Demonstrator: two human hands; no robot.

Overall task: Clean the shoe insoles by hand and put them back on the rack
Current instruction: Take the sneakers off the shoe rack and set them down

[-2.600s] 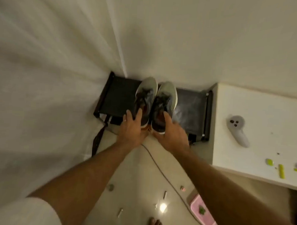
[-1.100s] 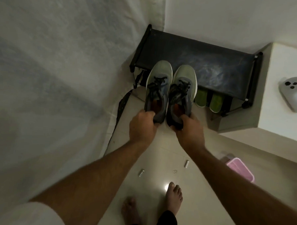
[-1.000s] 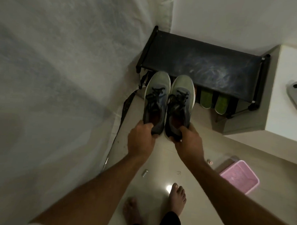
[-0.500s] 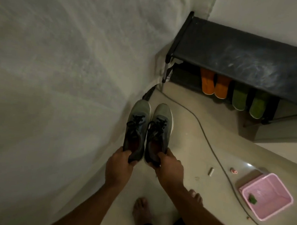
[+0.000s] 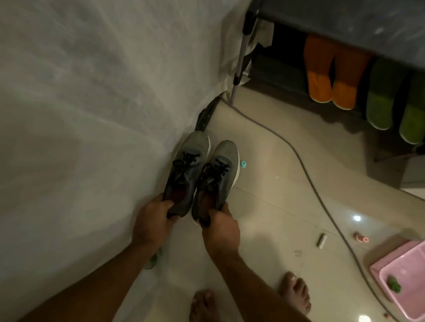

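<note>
I am not seeing any words or brand marks I can read on the shoes; it is too dim.

The left hand [image 5: 152, 225] is gripping the heel of the left grey shoe [image 5: 187, 174], fingers curled round its back edge. The right hand [image 5: 220, 230] is pinching the heel of the right grey shoe [image 5: 218, 179] the same way. The two shoes are sitting side by side, touching, toes pointing away from me, low over the shiny floor [image 5: 265, 211]. I cannot tell if they are resting on it.

The white sheet [image 5: 87, 106] is hanging just beside the left shoe. The black rack [image 5: 346, 20] is standing well apart, up to the right, with orange slippers [image 5: 331, 76] and green slippers [image 5: 401, 101] under its top shelf. A grey cable [image 5: 304, 164] is running across the floor between the shoes and the pink basket [image 5: 411, 279]. Bare floor is lying open to the right of the shoes.
</note>
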